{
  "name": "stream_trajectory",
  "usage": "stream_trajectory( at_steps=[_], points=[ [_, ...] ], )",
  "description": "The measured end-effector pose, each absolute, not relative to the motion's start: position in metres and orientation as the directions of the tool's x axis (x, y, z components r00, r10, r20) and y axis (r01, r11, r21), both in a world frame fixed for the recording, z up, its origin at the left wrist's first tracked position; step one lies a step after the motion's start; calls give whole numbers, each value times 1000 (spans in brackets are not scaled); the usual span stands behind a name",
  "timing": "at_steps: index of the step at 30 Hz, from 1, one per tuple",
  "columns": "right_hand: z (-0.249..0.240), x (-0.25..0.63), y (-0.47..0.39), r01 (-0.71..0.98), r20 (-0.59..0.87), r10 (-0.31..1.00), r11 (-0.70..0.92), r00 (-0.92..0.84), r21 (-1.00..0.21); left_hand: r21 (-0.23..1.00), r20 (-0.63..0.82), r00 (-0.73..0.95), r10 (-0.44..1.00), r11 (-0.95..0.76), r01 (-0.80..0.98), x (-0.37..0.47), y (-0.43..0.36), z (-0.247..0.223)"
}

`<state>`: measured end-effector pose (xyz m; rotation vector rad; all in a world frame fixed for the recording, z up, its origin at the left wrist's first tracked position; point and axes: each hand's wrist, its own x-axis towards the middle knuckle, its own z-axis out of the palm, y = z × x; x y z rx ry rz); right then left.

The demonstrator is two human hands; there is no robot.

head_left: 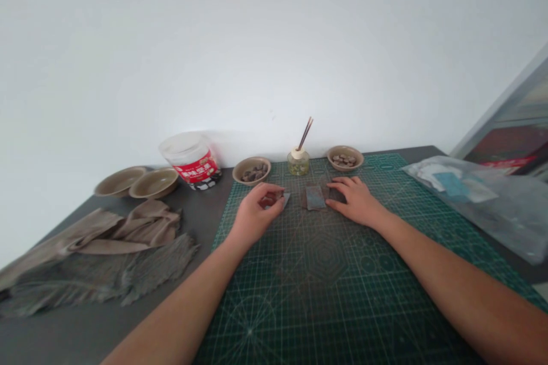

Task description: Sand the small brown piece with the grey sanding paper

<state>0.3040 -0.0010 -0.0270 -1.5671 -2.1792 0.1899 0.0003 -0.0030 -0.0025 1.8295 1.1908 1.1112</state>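
Observation:
My left hand (259, 209) is over the green cutting mat (325, 308), its thumb and fingers curled round a small, thin, greyish piece (286, 199) that looks partly see-through. To the right of it, a small clear rectangular packet or plate (315, 197) lies flat on the mat. My right hand (354, 200) rests just right of that packet with its fingers spread, the fingertips at or near its edge. Blur hides the exact contact and what the clear pieces are.
Behind the hands stand a bowl of dark pieces (252, 171), a reed diffuser (298, 161) and another filled bowl (345, 158). At left are two bowls (154, 183), a red-labelled tub (191, 160) and crumpled cloths (141, 228). A plastic bag (492, 196) lies right.

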Motion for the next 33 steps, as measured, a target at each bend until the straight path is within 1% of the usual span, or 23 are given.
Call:
stream_trajectory(
  at_steps=[1,2,5,6,9,11,13,16,18,19,21,23,25,27,30,31,33],
  points=[
    [-29,300,0,861,271,929,344,-253,-374,873,280,211,937,-339,349,0,-3,-3],
    [-29,296,0,843,278,932,337,-234,-419,885,269,204,941,-325,334,1,-3,-3],
    [-26,287,-1,723,317,937,321,-148,-612,928,247,189,950,-288,235,1,-2,-5],
    [-25,285,-2,681,323,938,318,-125,-660,937,244,184,952,-280,208,2,-2,-5],
    [-23,284,-3,601,326,943,302,-72,-740,941,234,171,957,-267,207,2,-1,-5],
    [-23,287,-1,545,337,942,283,-1,-789,935,234,164,958,-268,232,3,-1,-3],
    [-24,292,2,484,355,930,269,92,-832,939,233,163,959,-265,220,3,-1,-2],
    [-24,302,4,414,378,900,266,217,-870,961,219,189,957,-245,126,5,-1,-1],
    [-22,307,3,391,400,880,284,256,-875,973,209,196,958,-224,57,6,-2,-1],
    [-22,309,2,390,410,878,297,247,-872,976,204,194,960,-214,34,7,-2,-1],
    [-21,311,-1,439,400,902,297,163,-848,981,187,194,963,-193,10,8,-2,0],
    [-21,310,-2,517,346,936,262,72,-815,985,167,206,964,-171,2,9,-4,2],
    [-22,308,-3,514,296,952,219,72,-829,989,150,212,966,-150,-18,10,-5,4],
    [-21,304,-5,387,277,951,207,136,-899,990,138,219,966,-132,-43,11,-6,5],
    [-14,294,-11,91,203,964,190,173,-978,991,130,245,961,-117,-69,11,-8,5],
    [-9,290,-14,-29,164,975,170,147,-985,991,131,259,957,-117,-71,11,-8,5],
    [2,278,-20,-287,87,996,89,22,-954,991,130,292,948,-115,-68,12,-10,4]
  ],
)
